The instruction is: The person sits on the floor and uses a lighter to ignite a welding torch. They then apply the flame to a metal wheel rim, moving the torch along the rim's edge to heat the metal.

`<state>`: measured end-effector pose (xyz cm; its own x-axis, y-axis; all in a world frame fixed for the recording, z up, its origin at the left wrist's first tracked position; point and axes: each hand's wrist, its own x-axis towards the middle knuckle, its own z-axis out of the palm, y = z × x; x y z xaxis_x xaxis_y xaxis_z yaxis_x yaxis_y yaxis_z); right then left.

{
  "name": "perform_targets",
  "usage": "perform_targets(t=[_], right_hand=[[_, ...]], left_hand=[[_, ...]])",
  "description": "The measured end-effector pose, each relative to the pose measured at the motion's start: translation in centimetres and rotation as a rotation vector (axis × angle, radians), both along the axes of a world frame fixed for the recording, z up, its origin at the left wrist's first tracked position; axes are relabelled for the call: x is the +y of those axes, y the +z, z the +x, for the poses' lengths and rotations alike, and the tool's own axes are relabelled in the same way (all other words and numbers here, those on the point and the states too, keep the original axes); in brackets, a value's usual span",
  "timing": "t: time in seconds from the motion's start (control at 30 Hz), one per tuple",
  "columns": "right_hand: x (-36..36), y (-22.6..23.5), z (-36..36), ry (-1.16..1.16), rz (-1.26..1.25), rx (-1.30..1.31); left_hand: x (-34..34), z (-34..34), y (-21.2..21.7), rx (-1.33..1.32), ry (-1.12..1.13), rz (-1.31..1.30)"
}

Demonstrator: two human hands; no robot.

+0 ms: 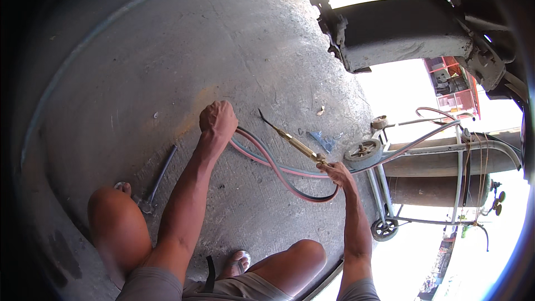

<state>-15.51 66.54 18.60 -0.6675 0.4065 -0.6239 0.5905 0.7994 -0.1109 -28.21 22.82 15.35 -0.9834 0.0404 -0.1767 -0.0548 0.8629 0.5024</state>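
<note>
My right hand is closed around the rear of a brass gas torch, whose thin dark bent tip points up and left over the concrete. From its back end a red and grey twin hose loops down and then over to my left hand. My left hand is a fist, with the bend of the twin hose running into its right side. Beyond that fist the hose doubles back, passes behind my right hand and reaches the cylinder cart at the right.
Two gas cylinders lie along the wheeled cart. A hammer rests on the floor by my left foot. Blue plastic scrap lies near the torch. A dark metal beam juts in from upper right. A long curved pipe crosses the left.
</note>
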Motion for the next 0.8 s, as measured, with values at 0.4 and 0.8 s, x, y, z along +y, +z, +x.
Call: perform_targets(t=[0.4, 0.8], right_hand=[[-11.3, 3.8, 4.0, -0.519, -0.530, 0.095], [-26.6, 7.8, -0.5, -0.480, -0.456, -0.032]], left_hand=[[9.6, 3.7, 1.2, -0.299, -0.605, 0.492], [5.3, 1.4, -5.5, -0.638, -0.312, 0.755]])
